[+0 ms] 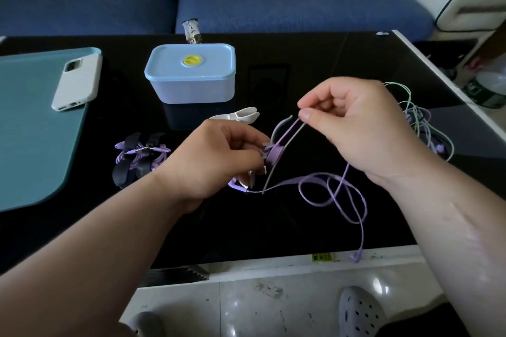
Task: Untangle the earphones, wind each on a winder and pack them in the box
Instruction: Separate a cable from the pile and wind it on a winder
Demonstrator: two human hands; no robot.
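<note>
Earphones in purple cord (pixel 341 182) are partly coiled on a grey winder (pixel 275 152), which the left hand (pixel 216 159) pinches. The right hand (pixel 356 120) pinches the taut cord between thumb and forefinger, just above. Slack loops hang below the right wrist, and one earbud dangles past the near edge of the glossy black table (pixel 246 241). Behind the right hand, a green-and-purple tangle (pixel 419 120) is partly hidden. Beyond the left hand stands the lidded pale-blue box (pixel 191 85), well apart, with a white winder (pixel 246 115) between.

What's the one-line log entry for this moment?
left hand: holds grey plastic winder | right hand: pinches purple earphone cable, partly wound | pale-blue lidded plastic box: closed
</note>
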